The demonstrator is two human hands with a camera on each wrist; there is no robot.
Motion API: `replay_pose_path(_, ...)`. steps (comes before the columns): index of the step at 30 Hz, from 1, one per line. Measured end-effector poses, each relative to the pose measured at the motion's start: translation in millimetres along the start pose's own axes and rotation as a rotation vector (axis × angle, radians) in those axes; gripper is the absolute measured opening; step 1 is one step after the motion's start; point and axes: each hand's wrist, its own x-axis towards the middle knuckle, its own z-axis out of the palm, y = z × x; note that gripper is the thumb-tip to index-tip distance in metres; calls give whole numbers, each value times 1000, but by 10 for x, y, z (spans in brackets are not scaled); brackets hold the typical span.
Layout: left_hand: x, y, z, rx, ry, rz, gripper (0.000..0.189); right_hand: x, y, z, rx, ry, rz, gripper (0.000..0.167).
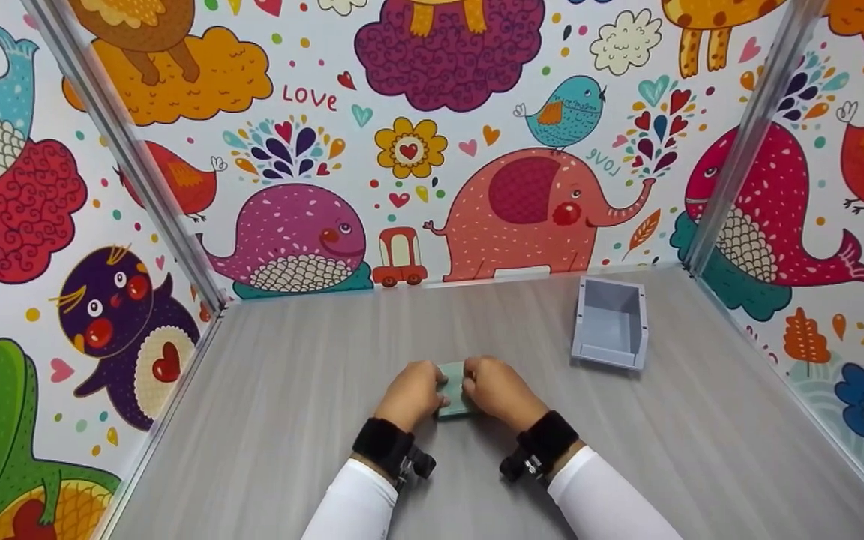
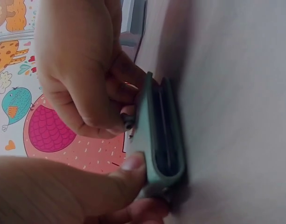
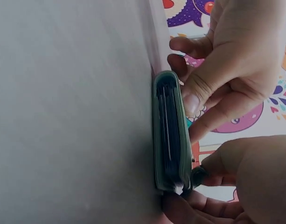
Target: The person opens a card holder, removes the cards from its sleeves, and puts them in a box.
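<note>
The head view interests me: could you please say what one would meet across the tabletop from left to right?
Left hand → green wallet → right hand → grey bin.

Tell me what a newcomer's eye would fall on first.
Probably the brightly printed back wall, whose salmon elephant stands at the far edge of the table. Next come the left hand and right hand, gripping a green wallet-like case below the head view's centre. A grey bin sits farther back, to the right.
</note>
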Motion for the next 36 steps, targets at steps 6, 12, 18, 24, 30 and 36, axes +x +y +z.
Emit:
replay_pose_path(6, -2, 9, -7, -2, -17, -9, 38, 8, 73, -79, 118, -68, 56, 22)
replay_pose_path(12, -10, 9, -12, -3, -15, -1, 40, 26, 155, -121, 183, -121, 128, 18)
replay_pose_path(18, -24, -4, -23, 51, 19, 32, 41, 62, 182, -116, 288, -86, 265, 31)
replay_pose_path(24, -13, 28, -45, 102, 24, 61, 48, 77, 178, -146, 510, -28, 358, 21)
replay_pose_path(30, 1, 80, -53, 125, 28, 122, 68, 96, 181, -162, 595, 73, 328, 11)
replay_pose_path(36, 1, 114, -47, 108, 78, 212, 70, 128, 176, -172, 770, 120, 372, 17)
